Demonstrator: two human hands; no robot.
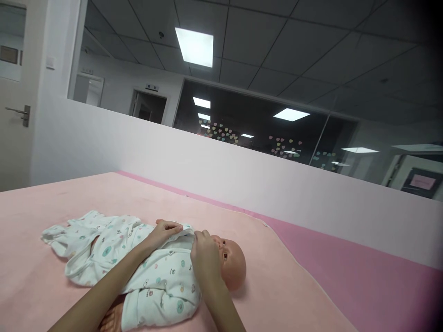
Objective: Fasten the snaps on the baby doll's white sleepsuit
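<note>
A baby doll (236, 266) lies on its back, its head toward the right. It wears white baby clothes (169, 272) printed with small coloured figures; the legs of the outfit spread out to the left. My left hand (165, 234) is closed on the front edge of the clothes over the doll's chest. Close to the doll's chin, my right hand (205, 253) pinches the same garment near the neckline and covers part of the face. One doll hand (112, 319) shows at the cuff under my left forearm.
A pink padded cover (277, 286) lies under the doll, with a darker pink surface (346, 253) beyond its edge. Behind runs a low white wall (207, 161) topped by a large window (259, 120). A door (17, 115) stands at the far left.
</note>
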